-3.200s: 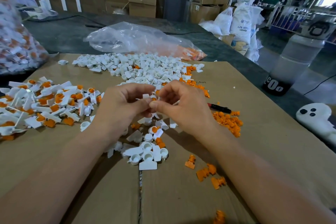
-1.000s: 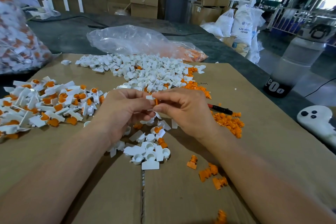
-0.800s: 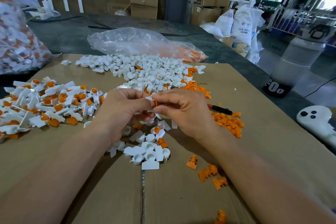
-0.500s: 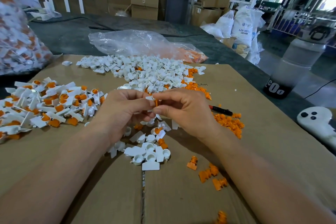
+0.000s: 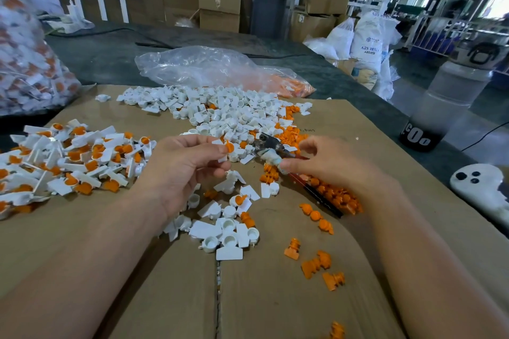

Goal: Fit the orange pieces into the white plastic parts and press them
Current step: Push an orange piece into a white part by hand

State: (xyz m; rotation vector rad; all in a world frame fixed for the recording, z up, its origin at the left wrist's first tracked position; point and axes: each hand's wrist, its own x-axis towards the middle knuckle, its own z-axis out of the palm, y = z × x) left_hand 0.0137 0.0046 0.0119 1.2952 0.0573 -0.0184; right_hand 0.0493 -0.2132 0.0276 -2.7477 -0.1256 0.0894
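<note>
My left hand (image 5: 183, 170) pinches a white plastic part with an orange piece in it (image 5: 226, 149) above the cardboard. My right hand (image 5: 327, 165) grips pliers (image 5: 271, 150) by their red and black handles, jaws pointing left toward that part, a short gap between them. Loose white parts (image 5: 225, 231) lie below my hands. Loose orange pieces (image 5: 316, 261) are scattered at the lower right, more under my right hand (image 5: 334, 197). A big heap of white parts (image 5: 220, 110) lies farther back. Fitted parts are piled at the left (image 5: 74, 159).
A cardboard sheet (image 5: 137, 270) covers the dark table. Behind it lies a clear plastic bag (image 5: 209, 69) holding orange pieces. A large bag of fitted parts (image 5: 24, 58) stands at the far left. A translucent bottle (image 5: 438, 107) and a white controller (image 5: 484, 187) sit on the right.
My hands have come apart. The right hand left the part and now holds pliers taken from the cardboard. The left hand keeps the fitted part.
</note>
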